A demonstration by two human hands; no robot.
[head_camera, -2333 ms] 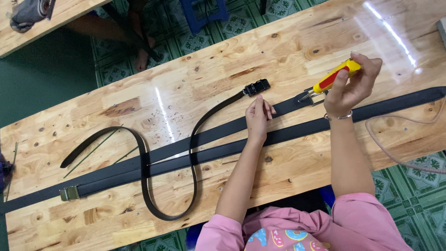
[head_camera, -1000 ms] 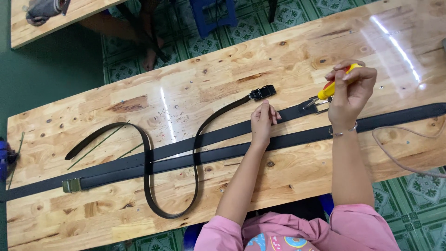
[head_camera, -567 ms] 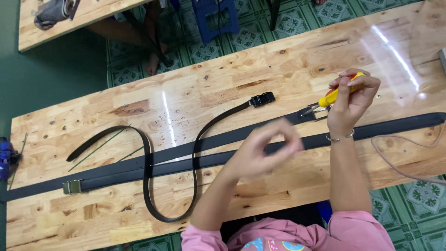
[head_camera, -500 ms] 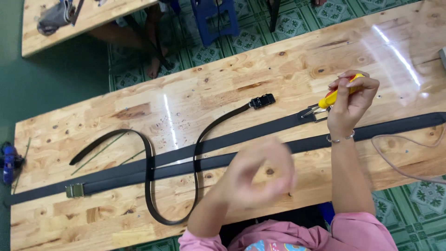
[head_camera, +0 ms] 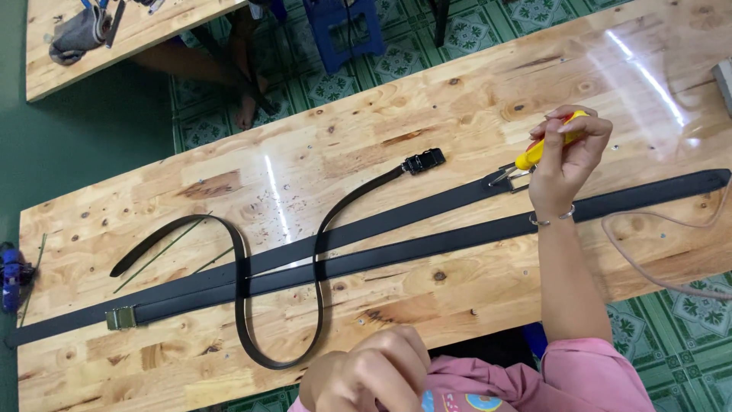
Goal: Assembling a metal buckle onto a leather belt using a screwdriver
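Note:
My right hand (head_camera: 566, 156) is shut on a yellow and red handled tool (head_camera: 543, 147), whose tip rests at the silver buckle (head_camera: 506, 177) of a long black belt (head_camera: 381, 226). A second long black belt (head_camera: 457, 243) with a brass buckle (head_camera: 120, 317) lies alongside it. A narrow black belt (head_camera: 242, 305) snakes across both and ends in a black buckle (head_camera: 424, 161). My left hand (head_camera: 367, 372) is curled in a loose fist near my body, off the table's front edge, touching no belt.
A wooden table (head_camera: 488, 84) carries the belts. A pale cord (head_camera: 648, 252) loops at the right edge. A blue object (head_camera: 11, 268) sits at the left end. Thin green sticks (head_camera: 160, 255) lie nearby. Behind are another table (head_camera: 137, 30), a person's foot (head_camera: 245, 107) and a blue stool (head_camera: 343, 23).
My left hand has lifted off the belts and drawn back toward my body. My right hand stays at the silver buckle with the tool.

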